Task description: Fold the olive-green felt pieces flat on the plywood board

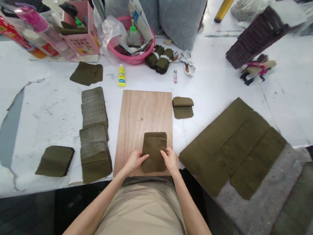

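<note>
An olive-green fabric piece (154, 152) with a folded top edge lies over the near part of a wooden board (143, 112). My left hand (135, 160) pinches its left edge, thumb on top and the other fingers mostly hidden. On the opposite edge my right hand (170, 159) grips the same way. Left of the board runs a long overlapping stack of green fabric pieces (94, 126). A smaller folded green piece (183, 107) rests just beyond the board's right edge.
Several large green panels (233, 146) spread to the right over a grey cloth (264, 200). Another fabric pile (55, 161) sits at the left. Farther back are a yellow tube (122, 75), small thread snips (175, 76), a pink basin (128, 58) and a pink box (82, 39).
</note>
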